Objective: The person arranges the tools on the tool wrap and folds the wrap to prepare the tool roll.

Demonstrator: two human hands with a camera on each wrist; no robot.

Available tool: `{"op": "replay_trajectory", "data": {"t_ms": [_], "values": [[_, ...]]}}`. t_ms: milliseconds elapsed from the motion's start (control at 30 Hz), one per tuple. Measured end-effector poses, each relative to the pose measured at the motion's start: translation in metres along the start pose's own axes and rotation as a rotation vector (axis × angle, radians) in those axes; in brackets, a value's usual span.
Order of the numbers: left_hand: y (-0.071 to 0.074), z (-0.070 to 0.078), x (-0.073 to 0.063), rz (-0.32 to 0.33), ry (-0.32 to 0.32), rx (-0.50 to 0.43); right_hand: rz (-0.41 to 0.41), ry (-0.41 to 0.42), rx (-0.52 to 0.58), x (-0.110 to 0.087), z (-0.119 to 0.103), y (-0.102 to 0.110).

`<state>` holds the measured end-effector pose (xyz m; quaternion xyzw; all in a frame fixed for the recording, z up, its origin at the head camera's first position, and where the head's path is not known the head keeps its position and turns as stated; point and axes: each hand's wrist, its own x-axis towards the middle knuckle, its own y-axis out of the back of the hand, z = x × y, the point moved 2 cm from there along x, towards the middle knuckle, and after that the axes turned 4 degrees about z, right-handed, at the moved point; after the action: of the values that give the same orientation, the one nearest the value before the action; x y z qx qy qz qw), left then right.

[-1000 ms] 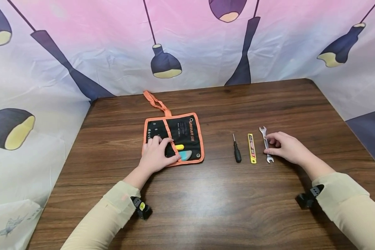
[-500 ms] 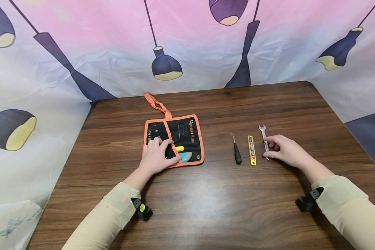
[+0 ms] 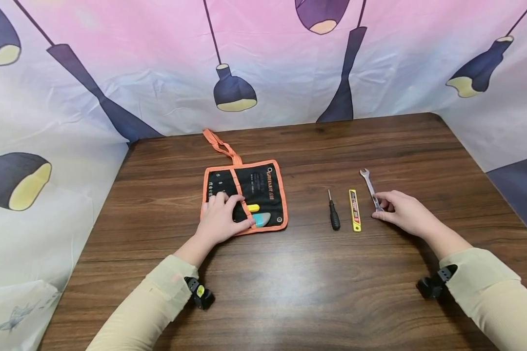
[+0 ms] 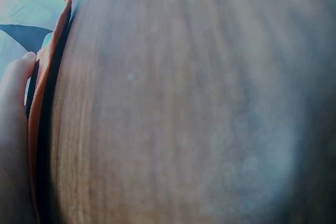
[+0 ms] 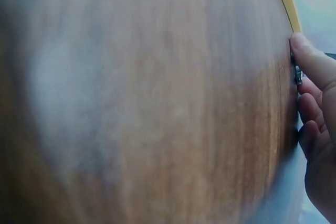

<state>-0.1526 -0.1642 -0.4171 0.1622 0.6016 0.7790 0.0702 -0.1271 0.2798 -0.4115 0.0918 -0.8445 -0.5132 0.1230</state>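
The pouch (image 3: 261, 187), black with orange edging, lies flat on the table (image 3: 285, 292), its orange strap (image 3: 221, 147) reaching toward the far edge. Its pocket (image 3: 216, 180) covers the left part, printed with numbers, and opens to the right along an orange trim. Two things poke out of it: the rounded end of a yellow tool (image 3: 253, 208) and, just below, a teal tool (image 3: 261, 220) with a grey tip; the rest of each is hidden. The left hand (image 3: 219, 217) rests on the pocket, fingers loosely bent, thumb spread from the index finger at the trim. Well to the right, outside the pouch, lie a screwdriver (image 3: 334, 214) and a printed yellow strip (image 3: 354, 210). Beside them the right hand (image 3: 399, 210) pinches the lower end of the wrench (image 3: 370, 185) between thumb and fingers; its forked upper end points away, slanting left.
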Motion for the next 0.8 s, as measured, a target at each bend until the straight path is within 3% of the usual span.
{"op": "replay_trajectory", "data": {"t_ms": [267,467,800], "values": [[-0.0005,-0.0001,0.001,0.004,-0.001,0.0,-0.04,-0.089,0.047,0.0041,-0.0026,-0.0021],[-0.0016,-0.0005,0.0013,0.008,-0.007,-0.004,-0.046,-0.08,0.073,0.0045,-0.0058,-0.0033],[-0.0013,-0.001,0.0013,-0.004,0.006,-0.005,-0.068,-0.084,0.006,0.0022,-0.0075,-0.0037]]}}
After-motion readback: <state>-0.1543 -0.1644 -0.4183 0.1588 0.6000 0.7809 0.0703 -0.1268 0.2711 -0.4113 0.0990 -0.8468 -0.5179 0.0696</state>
